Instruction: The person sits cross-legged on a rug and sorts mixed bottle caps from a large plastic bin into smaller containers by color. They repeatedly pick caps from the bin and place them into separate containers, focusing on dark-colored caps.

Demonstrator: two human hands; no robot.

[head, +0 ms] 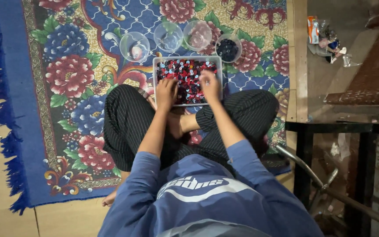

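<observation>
I sit cross-legged on a flowered rug, with a clear rectangular tray (155, 70) in front of my legs, full of several small red, dark and blue buttons (185, 72). My left hand (166, 93) rests palm down on the tray's near left part, fingers in the buttons. My right hand (210, 85) lies on the right side of the tray, fingers curled over the buttons. Whether either hand pinches a button is hidden. Beyond the tray stand four clear round bowls: one (134, 46) with a pale piece, one (168, 37), one (197, 35), and one (228, 47) with dark buttons.
The blue-bordered rug (71, 66) covers a pale floor. To the right are a wooden edge strip (295, 57), a black metal frame (303, 153), a metal bar (312, 175) and a small pile of packets and clutter (325, 39) on the ground.
</observation>
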